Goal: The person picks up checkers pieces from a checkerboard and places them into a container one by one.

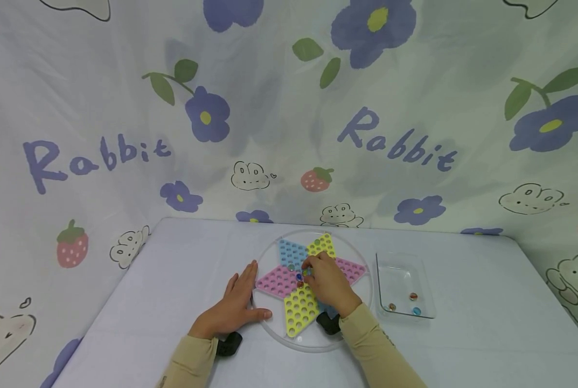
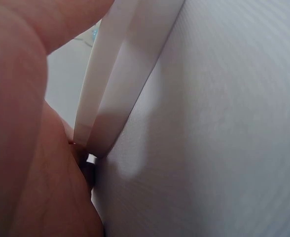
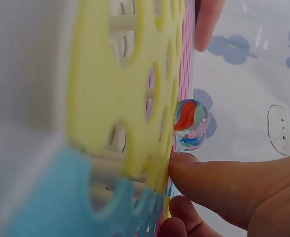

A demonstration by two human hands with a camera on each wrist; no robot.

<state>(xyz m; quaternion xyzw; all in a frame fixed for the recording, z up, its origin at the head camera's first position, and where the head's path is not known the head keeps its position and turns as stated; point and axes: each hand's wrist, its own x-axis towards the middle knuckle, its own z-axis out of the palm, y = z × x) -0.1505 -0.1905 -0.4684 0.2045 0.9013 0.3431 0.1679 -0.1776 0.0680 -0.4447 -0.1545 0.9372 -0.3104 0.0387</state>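
A round, clear-rimmed Chinese checkers board (image 1: pixel 313 348) with a star of pink, yellow and blue sections lies on the table. Over its middle, my right hand (image 1: pixel 331 283) pinches a yellow-green marble (image 1: pixel 306 272) between thumb and fingers, low at the holes. Just left of the fingertips sit a blue marble (image 1: pixel 299 277) and a reddish marble (image 1: pixel 300 284); a red-swirled glass marble (image 3: pixel 190 117) shows beside the thumb in the right wrist view. My left hand (image 1: pixel 235 304) rests with fingers extended along the board's left rim (image 2: pixel 110 74), thumb reaching over it.
To the right of the board stands a clear plastic box (image 1: pixel 430 296) holding a blue marble (image 1: pixel 417 311) and two brownish marbles (image 1: pixel 413 296). Another marble (image 1: pixel 317 242) sits in the far yellow section. A patterned cloth (image 1: pixel 289 134) hangs behind the table.
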